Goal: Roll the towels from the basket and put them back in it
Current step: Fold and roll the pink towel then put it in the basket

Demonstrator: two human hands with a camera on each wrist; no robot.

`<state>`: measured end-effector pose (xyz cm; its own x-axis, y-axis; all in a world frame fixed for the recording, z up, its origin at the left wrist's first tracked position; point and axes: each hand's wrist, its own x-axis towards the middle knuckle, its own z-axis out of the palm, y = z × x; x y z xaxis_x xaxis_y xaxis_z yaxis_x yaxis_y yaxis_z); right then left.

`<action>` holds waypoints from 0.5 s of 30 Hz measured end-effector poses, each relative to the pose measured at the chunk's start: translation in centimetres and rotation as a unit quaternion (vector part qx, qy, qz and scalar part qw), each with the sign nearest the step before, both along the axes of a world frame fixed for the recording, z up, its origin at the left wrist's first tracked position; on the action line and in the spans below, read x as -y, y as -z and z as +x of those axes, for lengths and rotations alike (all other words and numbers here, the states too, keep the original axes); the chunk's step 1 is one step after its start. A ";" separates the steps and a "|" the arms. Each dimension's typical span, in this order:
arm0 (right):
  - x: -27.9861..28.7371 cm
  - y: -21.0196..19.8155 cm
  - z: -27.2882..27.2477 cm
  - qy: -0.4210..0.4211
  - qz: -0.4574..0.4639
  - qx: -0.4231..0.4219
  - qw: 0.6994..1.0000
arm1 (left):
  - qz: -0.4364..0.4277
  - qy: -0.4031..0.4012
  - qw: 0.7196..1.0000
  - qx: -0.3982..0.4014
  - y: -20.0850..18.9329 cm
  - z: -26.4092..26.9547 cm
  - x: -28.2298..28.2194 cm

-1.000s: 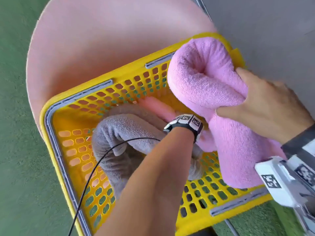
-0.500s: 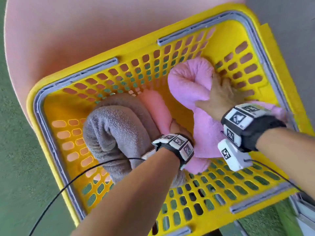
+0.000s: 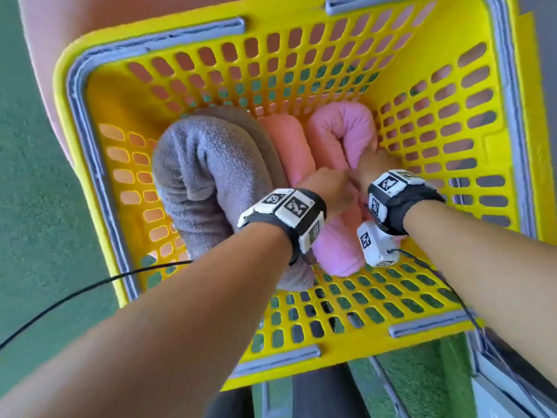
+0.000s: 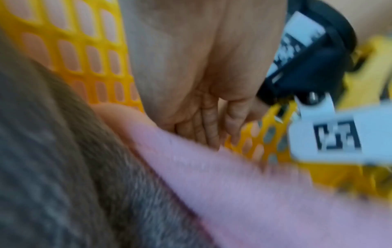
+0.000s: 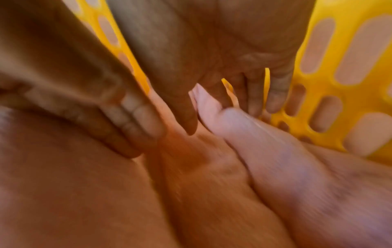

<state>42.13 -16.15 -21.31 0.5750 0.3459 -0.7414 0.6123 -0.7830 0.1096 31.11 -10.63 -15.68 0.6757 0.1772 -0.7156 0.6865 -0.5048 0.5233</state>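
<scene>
Three rolled towels lie side by side in the yellow basket (image 3: pixel 75 86): a grey towel (image 3: pixel 205 164) on the left, a peach towel (image 3: pixel 289 143) in the middle and a pink towel (image 3: pixel 340 131) on the right. My right hand (image 3: pixel 373 164) holds the pink towel (image 5: pixel 275 151). Its thumb is on one side of a fold, and its fingers (image 5: pixel 267 97) run down between the towel and the basket wall (image 5: pixel 350 109). My left hand (image 3: pixel 328 188) presses straight fingers (image 4: pixel 203 127) onto the pink towel (image 4: pixel 233 184) beside the grey towel (image 4: pixel 63 167).
The basket stands on a round pink surface (image 3: pixel 60 40) above green flooring (image 3: pixel 30 206). A black cable (image 3: pixel 90 285) trails from my left wrist over the basket's near left corner. The basket's right side beyond the pink towel holds nothing.
The pink towel came down from above the basket's rim and now lies beside the peach towel, my right hand with it. My left hand shifted right from the grey towel onto the pink one.
</scene>
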 end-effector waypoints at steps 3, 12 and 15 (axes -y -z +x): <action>-1.7 -5.0 -1.3 -0.048 0.134 -0.039 0.989 | 0.032 -0.185 0.982 0.035 -3.8 -1.5 -1.8; -3.7 -12.7 -11.4 -0.178 0.063 -0.159 0.969 | 0.118 -0.514 0.844 -0.094 -6.1 -14.1 -3.3; -4.6 -11.6 -13.5 -0.130 0.073 -0.163 0.975 | 0.059 -0.571 0.803 -0.158 -4.5 -13.7 -2.4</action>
